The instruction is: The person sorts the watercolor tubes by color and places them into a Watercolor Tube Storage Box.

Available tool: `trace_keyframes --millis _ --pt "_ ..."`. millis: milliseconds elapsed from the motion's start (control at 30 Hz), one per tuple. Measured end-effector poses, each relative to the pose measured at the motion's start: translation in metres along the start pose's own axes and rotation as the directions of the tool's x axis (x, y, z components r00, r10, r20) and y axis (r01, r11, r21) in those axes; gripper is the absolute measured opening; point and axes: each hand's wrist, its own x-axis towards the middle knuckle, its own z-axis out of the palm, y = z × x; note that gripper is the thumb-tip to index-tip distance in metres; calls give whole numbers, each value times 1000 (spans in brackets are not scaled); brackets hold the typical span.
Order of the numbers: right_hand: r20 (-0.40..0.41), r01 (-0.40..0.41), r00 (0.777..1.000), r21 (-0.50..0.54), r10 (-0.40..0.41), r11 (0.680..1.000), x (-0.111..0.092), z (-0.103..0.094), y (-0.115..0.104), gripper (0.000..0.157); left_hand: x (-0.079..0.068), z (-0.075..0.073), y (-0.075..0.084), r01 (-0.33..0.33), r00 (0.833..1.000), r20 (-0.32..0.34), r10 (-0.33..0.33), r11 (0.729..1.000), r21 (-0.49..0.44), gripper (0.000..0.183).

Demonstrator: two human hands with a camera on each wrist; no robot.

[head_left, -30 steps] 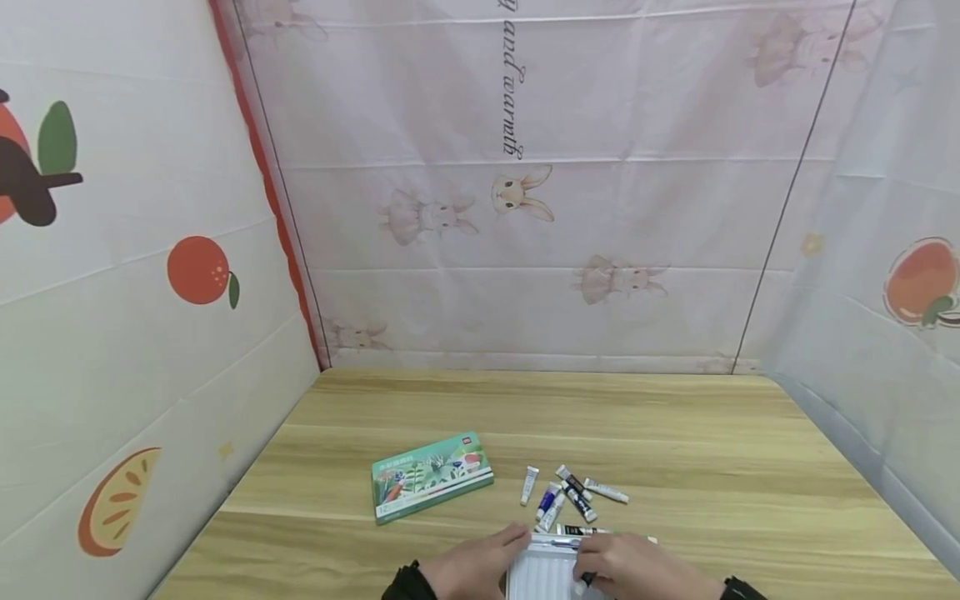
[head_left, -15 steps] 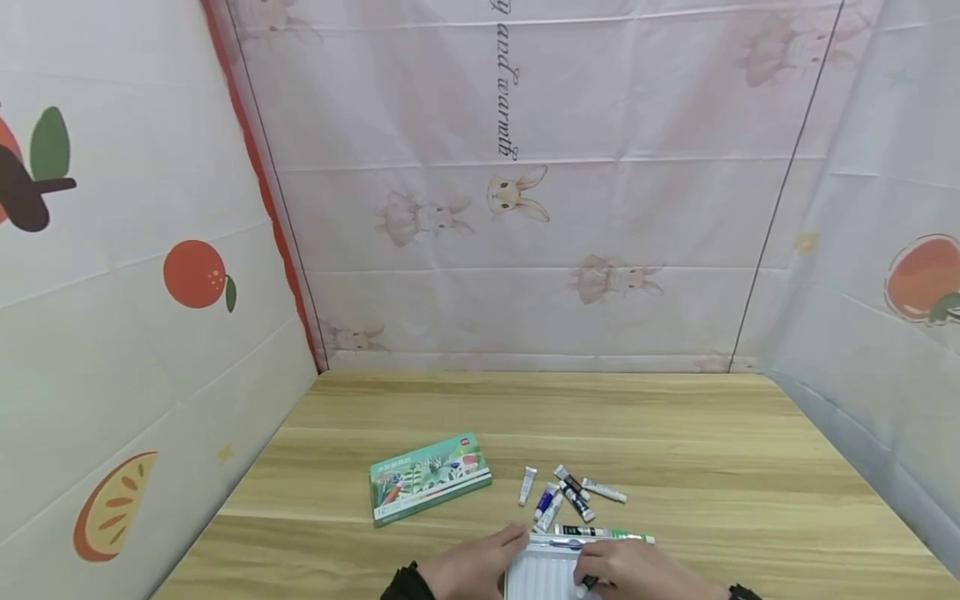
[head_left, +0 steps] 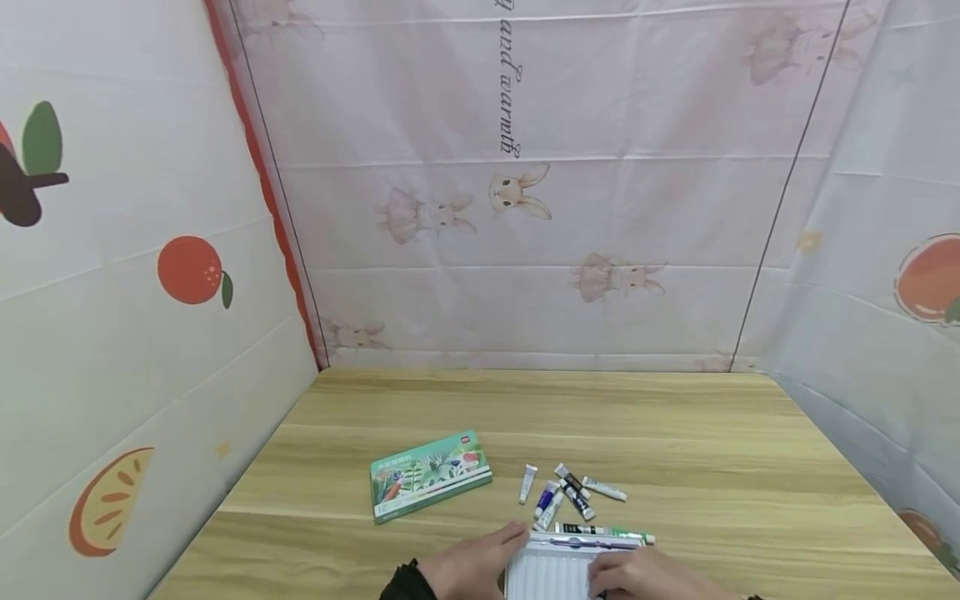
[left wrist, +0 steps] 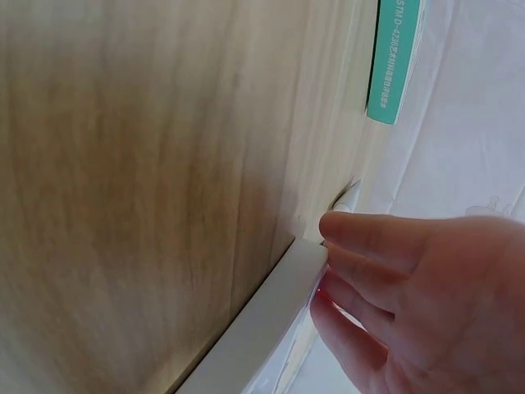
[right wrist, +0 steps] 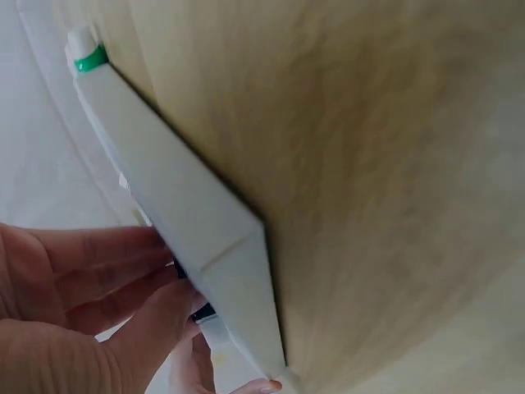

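Note:
A white ridged plastic tray [head_left: 547, 575] lies at the front of the table, with a thin paintbrush [head_left: 592, 543] in the slot along its far side. My left hand [head_left: 474, 565] holds the tray by its left edge, thumb near the far left corner; in the left wrist view its fingers [left wrist: 361, 234] meet the tray's white side wall [left wrist: 262, 320]. Over the tray's right part, my right hand [head_left: 637, 575] pinches a small paint tube with a black band [right wrist: 203, 313], low inside the tray wall. Most of that tube is hidden by the fingers.
Just beyond the tray lie a black-labelled tube [head_left: 579, 529] and a green tube [head_left: 633, 536]. Farther back are several loose paint tubes, including a purple one [head_left: 546, 498] and a white one [head_left: 528, 484]. A green paint box [head_left: 431, 477] lies at the left.
My right hand has shifted slightly right along the tray, uncovering more of the paintbrush. The tube it pinches is now mostly out of sight in the head view. My left hand stays put.

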Motion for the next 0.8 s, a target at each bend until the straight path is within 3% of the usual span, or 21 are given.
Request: trace_keyframes --millis 100,233,433,667,800 --pt "-23 53 998 -4 -53 999 -4 1 3 11 0 -1 1 -1 1000 -5 1 1000 1 89" --pt "-39 16 999 67 -13 998 -8 -4 1 13 0 -1 1 -18 1000 -18 18 1000 24 89" --pt "-51 -11 999 64 14 998 -8 -8 -2 14 1 -3 2 -14 999 -28 15 999 40 88" --pt "31 -125 992 112 123 986 -2 -13 -4 18 5 1 -5 10 1000 0 -10 1000 8 87" --pt "-41 -173 984 19 174 985 5 -14 3 19 6 13 -12 -33 999 36 34 999 -35 83"
